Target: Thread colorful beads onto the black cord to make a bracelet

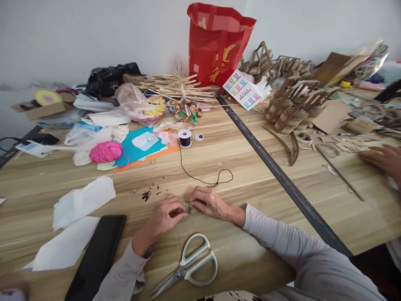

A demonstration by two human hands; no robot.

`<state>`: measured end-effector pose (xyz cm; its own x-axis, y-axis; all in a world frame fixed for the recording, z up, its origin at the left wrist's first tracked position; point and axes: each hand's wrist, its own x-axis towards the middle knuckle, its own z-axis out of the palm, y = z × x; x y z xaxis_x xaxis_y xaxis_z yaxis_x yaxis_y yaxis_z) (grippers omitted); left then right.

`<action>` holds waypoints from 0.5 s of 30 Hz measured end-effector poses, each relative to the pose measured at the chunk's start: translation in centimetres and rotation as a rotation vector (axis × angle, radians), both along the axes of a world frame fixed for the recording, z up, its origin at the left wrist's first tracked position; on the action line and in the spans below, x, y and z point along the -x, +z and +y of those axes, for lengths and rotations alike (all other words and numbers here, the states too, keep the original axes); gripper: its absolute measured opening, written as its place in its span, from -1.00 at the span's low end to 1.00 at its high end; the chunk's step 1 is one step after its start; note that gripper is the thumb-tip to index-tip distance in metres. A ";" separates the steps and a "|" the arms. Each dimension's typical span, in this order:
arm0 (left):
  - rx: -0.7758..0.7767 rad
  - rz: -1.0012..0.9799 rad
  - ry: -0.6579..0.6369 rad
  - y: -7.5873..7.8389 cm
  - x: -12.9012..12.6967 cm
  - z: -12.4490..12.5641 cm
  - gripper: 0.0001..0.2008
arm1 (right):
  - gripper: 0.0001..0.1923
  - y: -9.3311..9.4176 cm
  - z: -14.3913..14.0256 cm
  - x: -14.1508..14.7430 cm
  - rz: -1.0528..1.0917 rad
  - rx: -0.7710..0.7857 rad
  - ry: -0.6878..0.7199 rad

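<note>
My left hand (167,214) is closed in a pinch beside a few small dark beads (189,209) on the table; whatever it holds is too small to make out. My right hand (210,203) faces it from the other side, its thumb and fingers pinched on what looks like the end of a black cord (191,174). Several coloured beads (213,185) are threaded on that cord, just behind the right hand. From there the cord loops and runs back to a spool (184,139). Short black scraps (146,195) lie left of my hands.
White-handled scissors (200,263) lie near me, beside a black phone (97,255) and white paper (84,198). Pink yarn (105,151), a red bag (216,46) and small woven baskets (288,113) stand farther back. At the right edge another person's hand (384,159) rests on the table.
</note>
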<state>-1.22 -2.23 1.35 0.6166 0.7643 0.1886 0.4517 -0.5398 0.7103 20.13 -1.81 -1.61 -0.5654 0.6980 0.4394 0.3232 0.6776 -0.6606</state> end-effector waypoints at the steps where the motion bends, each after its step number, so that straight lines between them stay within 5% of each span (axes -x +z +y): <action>1: -0.015 0.034 -0.014 0.0 0.0 -0.1 -0.93 | -0.90 0.0 0.0 0.0 0.006 0.006 -0.007; 9: -0.138 0.180 -0.076 -0.3 -0.3 -0.3 -0.94 | -0.90 0.7 0.1 0.1 0.133 0.108 -0.084; 15: -0.106 0.145 -0.059 0.0 -0.4 -0.3 -0.93 | -0.88 0.9 0.2 0.1 0.279 0.379 -0.176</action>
